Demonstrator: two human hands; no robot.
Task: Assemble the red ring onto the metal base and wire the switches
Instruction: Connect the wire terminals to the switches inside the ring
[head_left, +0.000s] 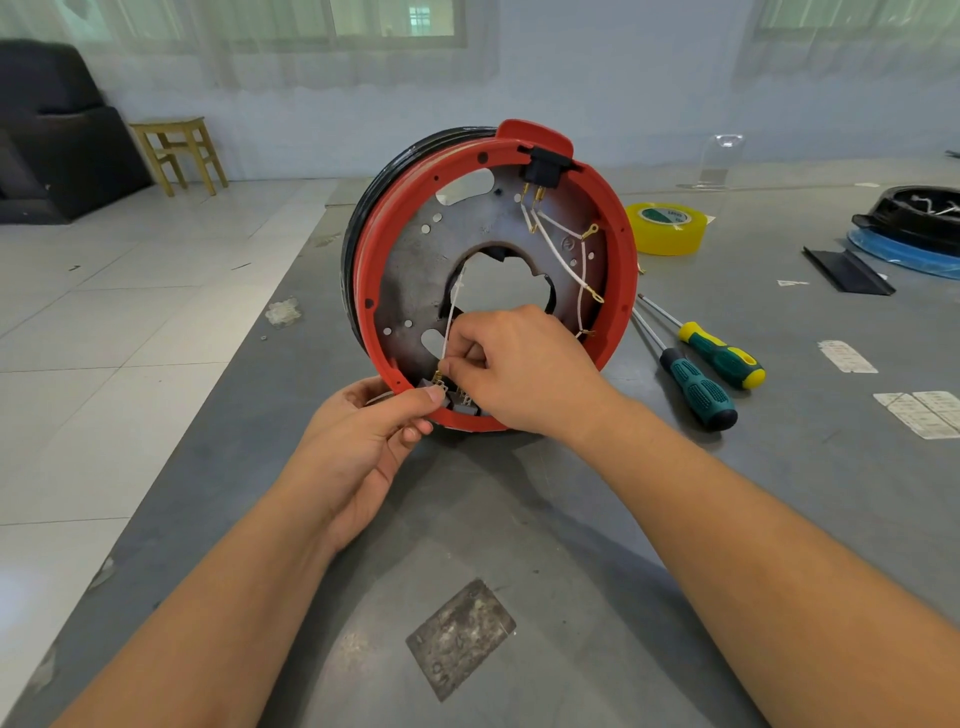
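Wire (451, 317) pinched in right hand (519, 369) grip, left hand (363, 431) gripping red ring (621, 249) rim

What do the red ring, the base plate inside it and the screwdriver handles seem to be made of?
Red ring: probably moulded plastic, with an even colour and soft sheen. Base plate: bare metal, dull grey, stained, with punched holes. Screwdriver handles: likely plastic with rubbery ribbed grips, though I cannot be sure.

Red ring (621, 249), yellow tape roll (667, 228)
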